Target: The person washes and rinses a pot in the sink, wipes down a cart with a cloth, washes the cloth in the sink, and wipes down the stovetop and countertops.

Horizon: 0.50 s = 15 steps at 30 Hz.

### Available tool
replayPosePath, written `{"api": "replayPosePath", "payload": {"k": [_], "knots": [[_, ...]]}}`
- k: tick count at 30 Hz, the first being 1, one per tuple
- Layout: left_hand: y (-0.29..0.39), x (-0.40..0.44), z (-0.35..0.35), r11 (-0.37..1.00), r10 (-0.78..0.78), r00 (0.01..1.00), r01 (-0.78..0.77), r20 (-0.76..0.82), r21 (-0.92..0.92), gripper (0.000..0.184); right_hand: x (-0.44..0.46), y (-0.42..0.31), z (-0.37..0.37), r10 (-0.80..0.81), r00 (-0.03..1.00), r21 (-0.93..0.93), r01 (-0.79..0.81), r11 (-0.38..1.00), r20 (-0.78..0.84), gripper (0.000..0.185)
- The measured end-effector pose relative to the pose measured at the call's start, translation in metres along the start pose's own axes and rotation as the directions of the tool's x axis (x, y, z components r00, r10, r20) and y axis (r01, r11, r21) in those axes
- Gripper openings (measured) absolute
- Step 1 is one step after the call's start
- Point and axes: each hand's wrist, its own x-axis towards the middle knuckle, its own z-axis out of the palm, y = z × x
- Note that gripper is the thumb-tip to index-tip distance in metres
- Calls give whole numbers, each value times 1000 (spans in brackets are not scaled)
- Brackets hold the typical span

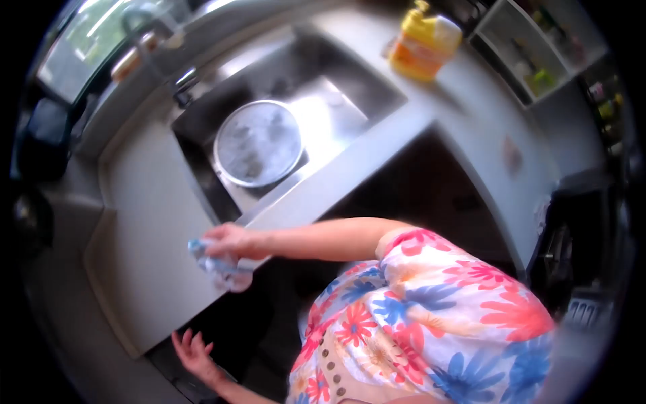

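My right hand (pixel 235 242) is closed around a crumpled light blue and white cloth (pixel 222 264), which hangs over the edge of the pale counter (pixel 151 222). Below it in the view, my left hand (pixel 194 353) has its fingers apart and holds nothing, close to the counter's lower corner. A round metal pot (pixel 259 143) stands in the steel sink (pixel 356 87); its contents look grey and cloudy, too blurred to make out.
A faucet (pixel 185 87) is at the sink's upper left edge. A yellow and orange pump bottle (pixel 425 44) stands on the counter beyond the sink. Farther right are a white shelf unit (pixel 521 50) and a small blurred item (pixel 511 156) on the counter.
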Motion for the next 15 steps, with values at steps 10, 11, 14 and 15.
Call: {"api": "replayPosePath", "payload": {"k": [10,11,14,15], "knots": [[81,-10,276,970,180,776,-38,604,-240,53,-197,-174,-147,-546,836,-809,282,516,-56,21],[88,-11,287,972,172,774,-32,609,-234,52,-243,-216,-151,-570,805,-841,187,507,-164,19],[104,-23,302,979,167,777,-60,607,-193,45,-354,-283,-173,-831,421,-890,106,443,-363,14],[107,-20,308,984,155,783,-65,602,-169,43,-378,-300,-179,-884,305,-930,-10,368,-353,15]]}}
